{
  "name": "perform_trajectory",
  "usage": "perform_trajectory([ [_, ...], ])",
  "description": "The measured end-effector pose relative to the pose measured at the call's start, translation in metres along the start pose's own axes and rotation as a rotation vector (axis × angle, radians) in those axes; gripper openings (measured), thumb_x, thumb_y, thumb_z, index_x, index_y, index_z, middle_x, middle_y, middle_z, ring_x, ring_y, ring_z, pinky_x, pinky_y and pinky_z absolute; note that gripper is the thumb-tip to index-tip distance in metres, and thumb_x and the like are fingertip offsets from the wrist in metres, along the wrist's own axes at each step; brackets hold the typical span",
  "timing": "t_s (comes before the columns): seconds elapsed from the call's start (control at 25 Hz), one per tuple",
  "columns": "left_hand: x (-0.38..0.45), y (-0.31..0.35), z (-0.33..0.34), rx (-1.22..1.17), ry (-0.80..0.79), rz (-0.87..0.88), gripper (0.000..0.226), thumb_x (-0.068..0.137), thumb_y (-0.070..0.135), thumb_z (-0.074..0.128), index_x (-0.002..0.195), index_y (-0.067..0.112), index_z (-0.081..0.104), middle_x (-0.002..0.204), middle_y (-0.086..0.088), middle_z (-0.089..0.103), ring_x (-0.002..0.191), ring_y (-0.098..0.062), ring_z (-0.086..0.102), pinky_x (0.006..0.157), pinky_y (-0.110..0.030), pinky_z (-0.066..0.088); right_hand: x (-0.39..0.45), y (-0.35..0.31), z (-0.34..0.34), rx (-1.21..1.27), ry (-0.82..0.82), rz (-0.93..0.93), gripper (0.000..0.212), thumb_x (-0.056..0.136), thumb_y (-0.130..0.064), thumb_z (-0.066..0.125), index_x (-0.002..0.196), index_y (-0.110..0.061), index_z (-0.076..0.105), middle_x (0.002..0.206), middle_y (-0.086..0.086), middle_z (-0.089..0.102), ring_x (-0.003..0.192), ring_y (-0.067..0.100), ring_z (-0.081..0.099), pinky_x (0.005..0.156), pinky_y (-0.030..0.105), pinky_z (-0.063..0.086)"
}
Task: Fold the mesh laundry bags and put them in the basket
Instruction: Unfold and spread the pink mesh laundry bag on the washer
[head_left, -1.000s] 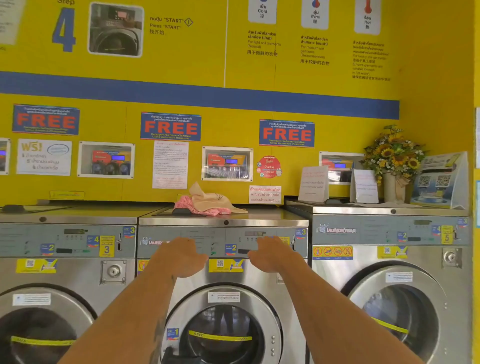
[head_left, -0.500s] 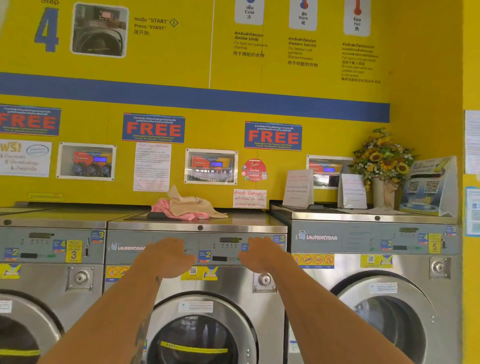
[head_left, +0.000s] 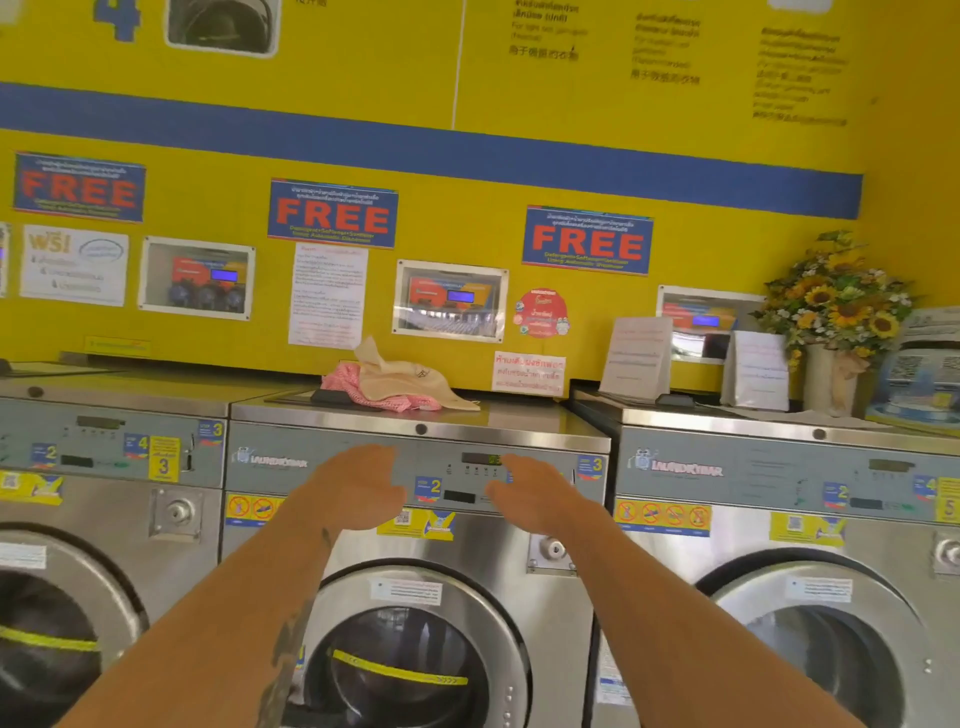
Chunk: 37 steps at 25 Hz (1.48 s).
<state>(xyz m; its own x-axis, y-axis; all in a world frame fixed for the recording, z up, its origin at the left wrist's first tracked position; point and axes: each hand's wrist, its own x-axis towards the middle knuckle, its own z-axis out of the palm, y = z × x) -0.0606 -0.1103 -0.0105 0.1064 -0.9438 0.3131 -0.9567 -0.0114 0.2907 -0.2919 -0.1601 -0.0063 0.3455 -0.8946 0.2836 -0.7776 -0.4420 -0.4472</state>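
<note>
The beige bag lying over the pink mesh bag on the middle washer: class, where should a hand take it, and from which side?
Probably the raised corner of the beige bag, from above and in front; it stands clear of the pink mesh bag.

Both hands (head_left: 358, 488) (head_left: 535, 493) outstretched, open, palms down

Head view, close, facing washing machines (head_left: 415, 571)
</note>
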Motion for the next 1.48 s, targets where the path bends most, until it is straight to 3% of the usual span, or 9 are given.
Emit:
perform_trajectory([
  [0.2,0.044,-0.049,-0.004,-0.138,0.106,0.029,0.052,0.09,0.027,0.053,0.141,0.018,0.048,0.15,-0.005,0.046,0.135,-0.026,0.043,0.109,-0.035,0.035,0.062,-0.03,0.035,0.088,0.044,-0.05,0.052,0.092,-0.036,0.051,0.142,-0.021,0.044,0.147,0.006,0.047,0.122,0.026,0.051,0.1,0.036,0.042],
  [0.44,0.112,-0.125,-0.005,-0.397,0.299,0.077,0.029,0.089,0.019,0.049,0.107,0.021,0.071,0.11,-0.006,0.072,0.1,-0.028,0.066,0.085,-0.039,0.055,0.138,-0.072,0.066,0.124,0.2,-0.16,0.044,0.09,-0.025,0.061,0.134,-0.027,0.052,0.129,0.003,0.06,0.098,0.015,0.055,0.076,0.023,0.041],
  [0.56,0.147,-0.15,-0.001,-0.477,0.332,0.108,0.026,0.09,0.022,0.049,0.101,0.031,0.071,0.101,0.003,0.071,0.082,-0.015,0.065,0.067,-0.025,0.052,0.17,-0.088,0.073,0.1,0.204,-0.169,0.05,0.091,-0.024,0.061,0.139,-0.025,0.047,0.134,0.003,0.053,0.095,0.015,0.054,0.063,0.01,0.043],
  [0.72,0.186,-0.162,0.012,-0.586,0.309,0.233,0.024,0.09,0.018,0.054,0.096,0.038,0.066,0.105,0.007,0.069,0.091,-0.015,0.065,0.075,-0.024,0.05,0.204,-0.097,0.075,-0.071,0.163,-0.169,0.06,0.091,-0.026,0.061,0.146,-0.023,0.037,0.147,0.01,0.042,0.13,0.028,0.043,0.104,0.037,0.038],
  [0.92,0.236,-0.152,0.023,-0.637,0.322,0.345,0.034,0.086,0.007,0.053,0.103,0.034,0.065,0.105,0.012,0.062,0.097,-0.011,0.061,0.076,-0.018,0.046,0.249,-0.083,0.08,-0.15,0.147,-0.128,0.067,0.088,-0.031,0.063,0.147,-0.025,0.032,0.148,0.011,0.038,0.134,0.031,0.038,0.108,0.043,0.035],
  [1.08,0.284,-0.141,0.031,-0.504,0.4,0.406,0.043,0.082,0.01,0.058,0.12,0.029,0.059,0.122,0.007,0.048,0.114,-0.018,0.051,0.095,-0.032,0.042,0.3,-0.054,0.079,-0.109,0.13,-0.111,0.075,0.083,-0.036,0.062,0.149,-0.027,0.029,0.15,0.009,0.036,0.137,0.033,0.032,0.109,0.051,0.033],
  [1.28,0.372,-0.135,0.025,0.051,0.695,0.417,0.056,0.068,0.022,0.063,0.123,0.034,0.059,0.146,-0.001,0.04,0.138,-0.029,0.028,0.108,-0.055,0.024,0.399,-0.01,0.065,-0.173,0.075,-0.209,0.082,0.084,-0.049,0.062,0.151,-0.032,0.019,0.15,0.01,0.029,0.138,0.037,0.027,0.108,0.052,0.031],
  [1.4,0.426,-0.131,0.027,0.376,0.541,0.32,0.062,0.068,0.029,0.062,0.129,0.033,0.053,0.151,-0.004,0.035,0.144,-0.031,0.019,0.11,-0.063,0.009,0.471,0.002,0.046,-0.19,-0.001,-0.256,0.085,0.084,-0.049,0.063,0.152,-0.032,0.015,0.155,0.01,0.022,0.141,0.039,0.02,0.106,0.052,0.028],
  [1.48,0.444,-0.13,0.027,0.471,0.361,0.186,0.067,0.075,0.036,0.059,0.139,0.034,0.041,0.154,-0.004,0.03,0.141,-0.032,0.025,0.11,-0.059,0.012,0.508,0.005,0.04,-0.229,-0.082,-0.267,0.087,0.085,-0.049,0.064,0.153,-0.03,0.014,0.157,0.01,0.018,0.143,0.04,0.016,0.108,0.053,0.027],
])
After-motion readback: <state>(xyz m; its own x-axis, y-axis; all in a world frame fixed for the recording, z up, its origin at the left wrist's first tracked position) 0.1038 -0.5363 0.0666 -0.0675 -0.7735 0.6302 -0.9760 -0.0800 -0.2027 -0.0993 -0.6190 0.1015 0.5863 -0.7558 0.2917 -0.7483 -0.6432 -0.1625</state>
